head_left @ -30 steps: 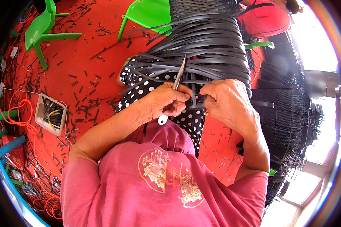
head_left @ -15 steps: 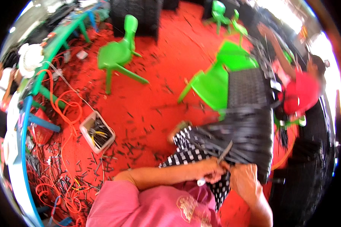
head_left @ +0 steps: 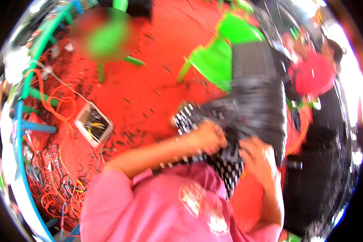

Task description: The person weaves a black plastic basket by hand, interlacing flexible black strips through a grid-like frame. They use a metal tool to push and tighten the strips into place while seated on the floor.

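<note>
Across my lap and a green chair (head_left: 209, 66) lies a large black woven piece (head_left: 256, 94), its ribbed surface smeared by motion. My left hand (head_left: 210, 137) is closed over the near left part of it, fingers curled; what they hold is hidden. Beside the piece's near edge is my right hand (head_left: 257, 155), its bent fingers apart and touching the black material, with no object visible in them. Black patterned trousers with white marks (head_left: 226, 171) show beneath.
A pale bin (head_left: 94, 125) of tools and black offcuts stands on the red floor (head_left: 157, 48). Orange hoses (head_left: 50, 99) and scraps lie at left, beside a blue-edged table (head_left: 22, 161). A person in red (head_left: 312, 74) sits at far right.
My hands have moved apart, the left going up and left over the woven piece. The thin grey strip-like thing seen at my left hand no longer shows. The whole view has shifted.
</note>
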A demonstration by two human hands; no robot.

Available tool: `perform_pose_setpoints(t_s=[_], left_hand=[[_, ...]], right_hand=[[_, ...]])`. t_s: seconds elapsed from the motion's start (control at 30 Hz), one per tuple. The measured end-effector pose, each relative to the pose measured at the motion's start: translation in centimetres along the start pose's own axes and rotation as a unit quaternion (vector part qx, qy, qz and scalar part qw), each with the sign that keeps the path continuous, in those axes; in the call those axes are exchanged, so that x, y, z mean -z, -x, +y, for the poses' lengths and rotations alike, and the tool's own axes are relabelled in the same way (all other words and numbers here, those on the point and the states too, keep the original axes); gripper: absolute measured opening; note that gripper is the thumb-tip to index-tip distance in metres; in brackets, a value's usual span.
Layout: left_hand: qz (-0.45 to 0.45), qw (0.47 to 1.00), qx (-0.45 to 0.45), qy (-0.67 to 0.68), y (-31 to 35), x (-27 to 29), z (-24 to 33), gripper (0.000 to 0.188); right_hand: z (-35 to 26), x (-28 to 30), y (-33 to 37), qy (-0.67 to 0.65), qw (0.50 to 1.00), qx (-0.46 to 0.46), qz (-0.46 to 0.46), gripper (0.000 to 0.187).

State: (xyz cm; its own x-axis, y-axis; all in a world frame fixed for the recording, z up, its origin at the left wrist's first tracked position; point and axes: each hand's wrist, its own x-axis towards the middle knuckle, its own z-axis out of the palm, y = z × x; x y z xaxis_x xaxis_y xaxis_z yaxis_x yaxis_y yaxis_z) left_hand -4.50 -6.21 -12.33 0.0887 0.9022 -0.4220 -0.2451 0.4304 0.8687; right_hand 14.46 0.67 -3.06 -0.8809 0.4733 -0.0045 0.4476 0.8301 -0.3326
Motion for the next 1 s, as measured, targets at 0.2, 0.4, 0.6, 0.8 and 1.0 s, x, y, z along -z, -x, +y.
perform_pose_setpoints(t_s=[0.2,0.4,0.6,0.8,1.0], left_hand=[[0.021,0.993,-0.089,-0.077,4.0,8.7,3.1,0.005],[0.006,0.94,-0.317,-0.128,6.5,7.7,5.1,0.005],[0.136,0.931,-0.31,0.133,4.9,4.6,2.0,0.011],[0.08,0.942,-0.151,0.288,1.2,-2.2,-7.1,0.006],[0.041,0.981,-0.092,0.165,-1.9,-3.5,-6.1,0.013]], right_hand=[[-1.4,-0.1,0.3,-0.146,0.983,-0.081,0.071,0.018],[-2.5,-2.3,-3.6,-0.258,0.965,-0.008,0.041,0.016],[-2.0,-0.9,-3.3,-0.277,0.958,-0.048,0.054,0.009],[-1.9,0.6,-0.3,-0.276,0.929,-0.233,0.079,0.006],[-2.1,0.7,0.1,-0.159,0.984,-0.065,0.054,0.012]])
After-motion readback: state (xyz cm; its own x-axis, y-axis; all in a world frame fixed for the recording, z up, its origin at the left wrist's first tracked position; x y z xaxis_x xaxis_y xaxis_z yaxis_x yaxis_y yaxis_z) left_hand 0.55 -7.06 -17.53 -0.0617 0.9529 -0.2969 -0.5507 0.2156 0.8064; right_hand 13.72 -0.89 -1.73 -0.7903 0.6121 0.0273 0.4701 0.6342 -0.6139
